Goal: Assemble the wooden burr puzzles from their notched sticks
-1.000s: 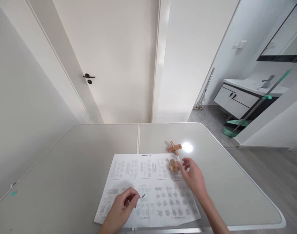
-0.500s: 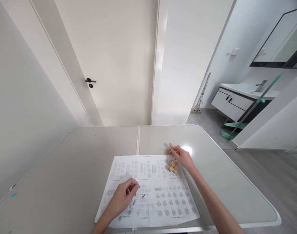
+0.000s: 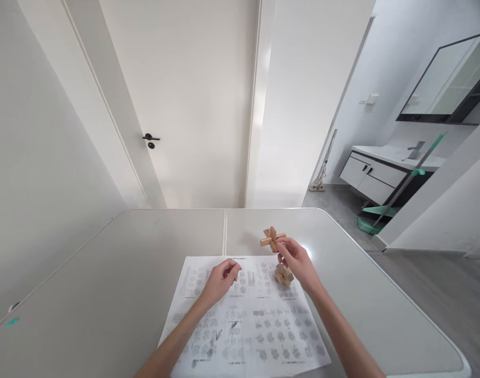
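Lifted off the table (image 3: 145, 262) since the earlier frame, the wooden cross puzzle (image 3: 272, 239) is pinched in the right hand (image 3: 297, 261). Left hand (image 3: 221, 277), loosely curled and empty, now hovers higher over the instruction sheet (image 3: 243, 325), where a second wooden puzzle (image 3: 283, 274) lies.

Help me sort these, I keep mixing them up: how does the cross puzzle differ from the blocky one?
The cross puzzle is pinched in the right hand, beyond the sheet; the blocky puzzle lies on the sheet. The cross puzzle has long sticks jutting out; the blocky puzzle is a compact lump. Both are pale wood.
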The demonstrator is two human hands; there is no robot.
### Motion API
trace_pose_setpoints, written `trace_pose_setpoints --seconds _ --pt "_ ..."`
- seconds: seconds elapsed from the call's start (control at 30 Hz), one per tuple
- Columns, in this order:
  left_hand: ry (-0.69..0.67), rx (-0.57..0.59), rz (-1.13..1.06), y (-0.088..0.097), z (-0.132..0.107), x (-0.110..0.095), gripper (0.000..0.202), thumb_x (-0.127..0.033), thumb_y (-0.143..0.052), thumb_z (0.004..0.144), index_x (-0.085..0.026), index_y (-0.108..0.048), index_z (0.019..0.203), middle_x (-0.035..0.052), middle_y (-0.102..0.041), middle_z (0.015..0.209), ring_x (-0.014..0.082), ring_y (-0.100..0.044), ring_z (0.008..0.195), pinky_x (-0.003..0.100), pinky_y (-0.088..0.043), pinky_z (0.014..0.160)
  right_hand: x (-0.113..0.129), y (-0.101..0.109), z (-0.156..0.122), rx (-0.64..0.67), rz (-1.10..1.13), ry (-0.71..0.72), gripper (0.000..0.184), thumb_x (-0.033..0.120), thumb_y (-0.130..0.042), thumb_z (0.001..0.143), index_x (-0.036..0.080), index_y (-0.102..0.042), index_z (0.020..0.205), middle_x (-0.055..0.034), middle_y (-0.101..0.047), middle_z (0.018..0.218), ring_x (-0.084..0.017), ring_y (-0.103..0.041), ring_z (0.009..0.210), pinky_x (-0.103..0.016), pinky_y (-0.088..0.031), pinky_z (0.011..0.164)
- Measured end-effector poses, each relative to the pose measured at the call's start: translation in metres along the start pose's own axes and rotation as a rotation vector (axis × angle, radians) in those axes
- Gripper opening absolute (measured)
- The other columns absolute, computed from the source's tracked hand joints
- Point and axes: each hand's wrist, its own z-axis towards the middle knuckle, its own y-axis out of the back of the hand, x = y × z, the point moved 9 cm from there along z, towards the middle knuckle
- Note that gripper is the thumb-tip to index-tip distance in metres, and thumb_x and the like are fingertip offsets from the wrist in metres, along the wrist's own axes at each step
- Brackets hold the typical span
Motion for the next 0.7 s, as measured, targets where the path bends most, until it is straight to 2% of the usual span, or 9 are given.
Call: trace_pose_setpoints --seconds 0.07,0.13,0.23,0.3,0.43,0.53,0.7 --pt "-0.016 -0.019 -0.103 -0.002 0.005 0.007 0.036 -0.054 -0.054 0.097 -0.02 -0.063 0.09 -0.0012 -0.057 0.072 0.0119 -0.048 0.057 0.023 -0.038 0.052 0.005 -0.027 -0.009 0.096 0.143 -0.011 0.037 0.059 -0.066 0.088 0.023 -0.064 0.099 -0.0019 -0.066 0.08 -0.013 -0.051 0.056 -0.024 -0.034 0.047" --pt "-0.048 -0.037 -0.206 -0.002 0.008 0.012 0.041 -0.058 -0.052 0.097 -0.02 -0.064 0.102 0.0035 -0.064 0.085 0.0145 -0.056 0.066 0.024 -0.044 0.056 0.002 -0.057 -0.017 0.204 0.246 -0.028 0.034 0.056 -0.066 0.09 0.024 -0.062 0.099 0.0002 -0.062 0.078 -0.012 -0.048 0.054 -0.024 -0.032 0.047" --pt "-0.105 -0.025 -0.325 0.002 0.011 0.018 0.054 -0.065 -0.05 0.095 -0.019 -0.063 0.12 0.0108 -0.07 0.109 0.022 -0.066 0.091 0.034 -0.054 0.08 -0.013 -0.094 -0.023 0.336 0.339 -0.03 0.03 0.054 -0.063 0.094 0.024 -0.061 0.1 0.001 -0.059 0.081 -0.01 -0.045 0.053 -0.025 -0.031 0.049" --pt "-0.123 -0.009 -0.368 0.004 0.011 0.02 0.061 -0.069 -0.05 0.094 -0.02 -0.062 0.128 0.0132 -0.07 0.121 0.0264 -0.067 0.104 0.042 -0.05 0.097 -0.026 -0.11 -0.023 0.374 0.367 -0.023 0.031 0.055 -0.061 0.094 0.024 -0.06 0.1 0.0021 -0.057 0.079 -0.009 -0.042 0.051 -0.025 -0.03 0.049" --pt "-0.101 -0.054 -0.399 0.008 0.011 0.025 0.059 -0.064 -0.062 0.09 -0.022 -0.059 0.132 0.0134 -0.066 0.134 0.0319 -0.061 0.126 0.046 -0.041 0.113 -0.049 -0.119 -0.02 0.36 0.361 -0.016 0.036 0.058 -0.063 0.092 0.026 -0.054 0.106 0.0028 -0.059 0.079 -0.009 -0.04 0.05 -0.024 -0.029 0.047" --pt "-0.113 -0.068 -0.359 0.007 0.011 0.024 0.056 -0.057 -0.071 0.086 -0.021 -0.058 0.128 0.0147 -0.064 0.138 0.0333 -0.056 0.133 0.047 -0.042 0.113 -0.054 -0.119 -0.024 0.362 0.32 0.013 0.036 0.056 -0.063 0.093 0.026 -0.052 0.111 0.0017 -0.063 0.082 -0.009 -0.041 0.051 -0.023 -0.031 0.049" --pt "-0.104 -0.023 -0.266 0.0 0.012 0.03 0.056 -0.054 -0.07 0.088 -0.021 -0.054 0.131 0.0159 -0.058 0.144 0.0323 -0.057 0.132 0.049 -0.047 0.111 -0.053 -0.118 -0.031 0.32 0.185 0.056 0.039 0.059 -0.062 0.092 0.024 -0.055 0.108 0.002 -0.06 0.074 -0.012 -0.045 0.055 -0.025 -0.036 0.051"
